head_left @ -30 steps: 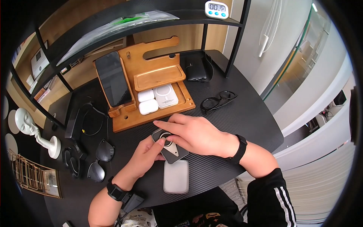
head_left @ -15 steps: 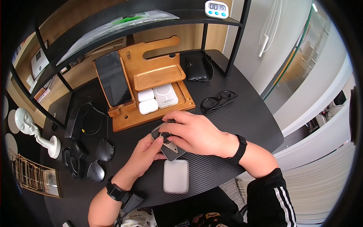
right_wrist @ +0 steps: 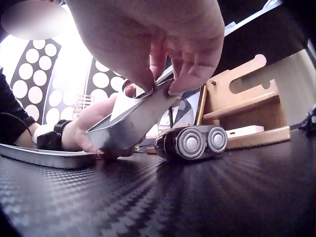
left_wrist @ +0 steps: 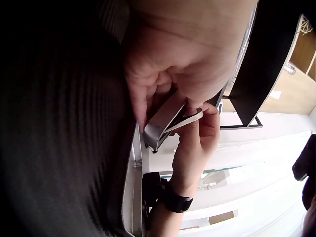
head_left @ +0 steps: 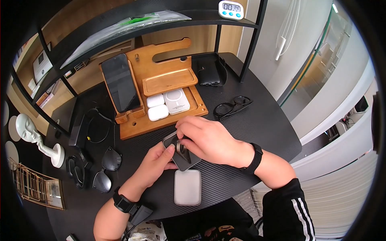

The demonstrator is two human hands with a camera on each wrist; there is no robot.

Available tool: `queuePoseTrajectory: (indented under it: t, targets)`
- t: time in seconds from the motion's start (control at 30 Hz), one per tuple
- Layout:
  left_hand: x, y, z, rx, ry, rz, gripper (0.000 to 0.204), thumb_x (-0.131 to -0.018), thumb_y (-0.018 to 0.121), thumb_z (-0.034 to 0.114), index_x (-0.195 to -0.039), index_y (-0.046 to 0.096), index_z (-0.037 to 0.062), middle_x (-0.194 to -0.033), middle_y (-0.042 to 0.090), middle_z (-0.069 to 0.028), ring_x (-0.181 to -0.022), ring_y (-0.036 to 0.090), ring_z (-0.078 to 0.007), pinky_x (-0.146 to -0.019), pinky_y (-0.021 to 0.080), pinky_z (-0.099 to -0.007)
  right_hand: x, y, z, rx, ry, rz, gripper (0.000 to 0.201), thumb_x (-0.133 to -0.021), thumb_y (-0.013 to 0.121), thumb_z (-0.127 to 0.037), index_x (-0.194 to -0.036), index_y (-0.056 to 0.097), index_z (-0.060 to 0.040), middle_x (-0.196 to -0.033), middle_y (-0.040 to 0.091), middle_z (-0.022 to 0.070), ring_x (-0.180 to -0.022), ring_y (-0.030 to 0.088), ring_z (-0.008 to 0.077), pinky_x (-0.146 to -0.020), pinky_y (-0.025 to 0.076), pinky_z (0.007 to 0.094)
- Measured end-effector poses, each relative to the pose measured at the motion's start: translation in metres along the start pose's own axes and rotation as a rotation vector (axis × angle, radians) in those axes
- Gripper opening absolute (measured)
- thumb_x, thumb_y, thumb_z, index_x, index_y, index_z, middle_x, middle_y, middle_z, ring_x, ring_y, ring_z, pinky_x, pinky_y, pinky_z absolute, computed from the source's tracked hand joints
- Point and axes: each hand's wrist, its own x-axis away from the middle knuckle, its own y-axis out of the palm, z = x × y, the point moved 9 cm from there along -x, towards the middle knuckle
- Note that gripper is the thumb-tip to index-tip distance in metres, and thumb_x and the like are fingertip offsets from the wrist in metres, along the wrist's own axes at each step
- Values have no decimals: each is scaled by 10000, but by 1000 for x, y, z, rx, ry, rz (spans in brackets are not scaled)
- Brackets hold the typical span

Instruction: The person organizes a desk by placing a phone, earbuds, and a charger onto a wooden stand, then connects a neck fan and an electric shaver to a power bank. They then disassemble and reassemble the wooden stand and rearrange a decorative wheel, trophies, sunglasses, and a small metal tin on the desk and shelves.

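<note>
My left hand (head_left: 155, 164) grips a grey metal tin (head_left: 192, 164) with a dark lining by its left side, thumb on the rim. The right hand (head_left: 211, 140) pinches a silver teardrop-shaped metal piece (head_left: 184, 152) with a large round hole. That piece stands tilted, its ring end raised and its narrow end low over the lining. In the left wrist view the metal piece (left_wrist: 185, 122) slants up from the tin (left_wrist: 165, 116). A shallow grey lid (head_left: 187, 187) lies on the desk just below the tin. Part of the ring end is hidden by the right fingers.
A wooden stand (head_left: 136, 130) behind the hands bears a phone (head_left: 120, 82) and white cases (head_left: 158, 113). Eyeglasses (head_left: 233, 107) lie right, sunglasses (head_left: 111, 160) left. A black object with two ridged silver discs (right_wrist: 190, 143) sits beside the tin in the right wrist view.
The metal piece, flat in the tin a second ago, has tipped up in my right fingers. Those fingers first lay over it, then curled to pinch it. The left hand keeps its hold.
</note>
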Motion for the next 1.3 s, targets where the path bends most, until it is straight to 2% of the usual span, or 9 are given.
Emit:
queuePoseTrajectory:
  t: [0.17,0.23,0.3,0.37,0.47,0.93,1.1,1.17,1.3]
  targets:
    - [1,1,4,19,-8,18,376,-991,383,348,-1227,477,71,-1076,601,-52,-950,614,-133,-829,526,-305,0,-19,3,-85,23,194,140,-746,666,-68,-844,567,-51,-821,572,67,-711,598,258,-595,493,322]
    - [1,1,4,10,-7,22,374,-991,385,342,-1222,483,64,-1076,603,-55,-955,613,-131,-823,529,-305,1,-22,3,-74,40,194,132,-737,678,-72,-828,586,-51,-804,572,66,-689,596,248,-582,491,317]
    - [1,0,4,8,-6,24,373,-992,381,345,-1214,489,66,-1079,604,-54,-956,613,-131,-819,530,-305,1,-22,6,-63,56,193,124,-727,690,-77,-812,604,-50,-786,572,64,-666,594,239,-569,490,313]
    - [1,-1,3,6,-4,27,372,-992,377,349,-1205,494,67,-1081,606,-54,-957,614,-131,-815,530,-304,0,-13,2,-55,-37,130,114,-727,688,-76,-821,630,-50,-785,575,61,-670,597,234,-568,493,315]
    - [0,0,0,63,-32,-5,372,-990,396,354,-1186,490,52,-1037,580,-26,-907,589,-90,-796,521,-275,1,-6,2,-42,16,49,122,-745,659,-109,-853,629,-60,-776,563,73,-734,608,257,-619,504,336]
    - [1,1,4,90,-11,-1,372,-990,402,333,-1195,486,35,-1078,583,-54,-953,603,-132,-805,533,-293,1,-7,4,-12,39,41,87,-762,618,-87,-841,586,-66,-775,543,77,-713,597,262,-600,498,344]
    - [0,0,3,70,-22,5,365,-991,402,331,-1193,488,40,-1078,582,-48,-955,600,-124,-808,532,-289,1,-8,-2,-46,9,68,104,-761,617,-84,-849,567,-65,-780,530,80,-707,594,265,-594,497,349]
    - [1,1,3,66,-21,-1,363,-990,404,331,-1194,488,42,-1078,582,-45,-959,598,-121,-810,531,-291,2,0,-1,-16,29,-1,117,-760,616,-79,-861,557,-65,-799,518,85,-706,594,269,-590,496,356]
    - [1,2,2,21,-22,-5,355,-989,410,331,-1203,489,59,-1067,577,-23,-943,584,-94,-798,519,-269,2,2,1,-20,16,-13,126,-760,617,-79,-866,551,-61,-812,509,89,-698,594,272,-583,496,358]
